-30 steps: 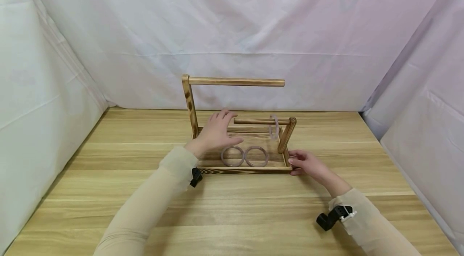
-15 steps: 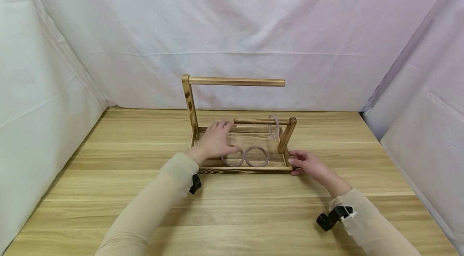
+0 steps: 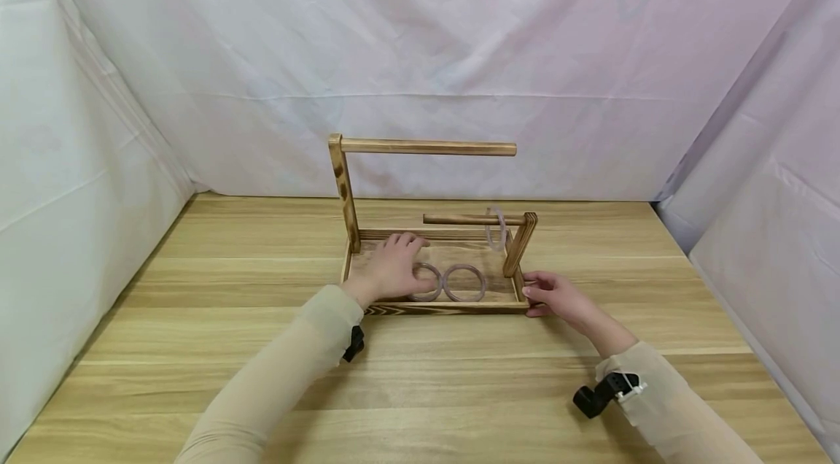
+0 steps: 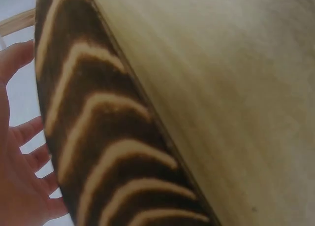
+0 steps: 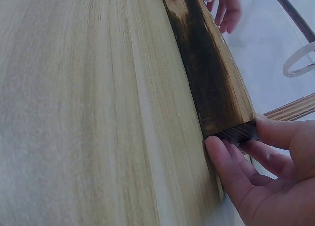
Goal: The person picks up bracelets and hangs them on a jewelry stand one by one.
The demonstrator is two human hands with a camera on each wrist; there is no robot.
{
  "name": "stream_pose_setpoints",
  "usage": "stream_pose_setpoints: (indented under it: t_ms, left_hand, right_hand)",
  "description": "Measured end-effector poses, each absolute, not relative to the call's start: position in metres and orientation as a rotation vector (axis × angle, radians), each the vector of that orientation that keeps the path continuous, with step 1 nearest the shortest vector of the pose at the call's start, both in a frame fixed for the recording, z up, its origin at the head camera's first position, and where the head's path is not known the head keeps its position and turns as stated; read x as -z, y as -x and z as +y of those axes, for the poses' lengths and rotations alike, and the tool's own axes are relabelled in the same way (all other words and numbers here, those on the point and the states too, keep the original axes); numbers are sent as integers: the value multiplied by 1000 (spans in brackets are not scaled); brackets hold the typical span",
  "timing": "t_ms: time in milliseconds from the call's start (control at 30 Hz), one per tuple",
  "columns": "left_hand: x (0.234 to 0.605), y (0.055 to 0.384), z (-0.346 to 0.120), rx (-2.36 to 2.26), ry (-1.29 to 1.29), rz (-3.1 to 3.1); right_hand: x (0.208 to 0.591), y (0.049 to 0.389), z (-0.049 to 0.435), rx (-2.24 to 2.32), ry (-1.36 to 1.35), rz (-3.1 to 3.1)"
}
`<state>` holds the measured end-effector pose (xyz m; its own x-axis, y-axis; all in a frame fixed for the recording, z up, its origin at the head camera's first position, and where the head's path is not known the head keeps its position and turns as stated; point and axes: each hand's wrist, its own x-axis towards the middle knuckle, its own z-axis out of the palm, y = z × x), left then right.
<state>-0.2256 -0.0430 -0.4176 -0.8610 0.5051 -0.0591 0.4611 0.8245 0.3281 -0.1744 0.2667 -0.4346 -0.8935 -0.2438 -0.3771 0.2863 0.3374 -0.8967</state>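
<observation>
A wooden bangle stand [image 3: 446, 309] with a shallow tray base and two horizontal rods rests on the table. Two translucent purplish bangles lie side by side in the tray: a left bangle [image 3: 438, 280], partly hidden, and a right bangle [image 3: 464, 283]. A third bangle [image 3: 496, 229] hangs on the lower rod. My left hand [image 3: 390, 267] is over the tray with fingers and thumb apart, its thumb overlapping the left bangle; contact cannot be made out. With thumb and fingers, my right hand [image 3: 554, 298] grips the tray's front right corner, seen closely in the right wrist view [image 5: 275, 162].
The upper rod [image 3: 429, 147] reaches rightward from a tall left post [image 3: 344, 194]. The lower rod [image 3: 453, 219] points left from a short right post [image 3: 520, 246]. White cloth [image 3: 420, 70] hangs behind and at both sides of the wood-grain table [image 3: 433, 384].
My left hand has lowered into the tray and toward the viewer, now covering part of the left bangle. The right hand keeps its grip on the corner; stand and bangles look unmoved.
</observation>
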Motion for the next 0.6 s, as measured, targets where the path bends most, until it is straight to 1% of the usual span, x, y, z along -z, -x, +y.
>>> stream_pose_setpoints:
  t_ms: [600]
  left_hand:
    - [426, 223, -35, -306, -774, 2889]
  right_hand:
    - [433, 174, 266, 1583, -38, 2154]
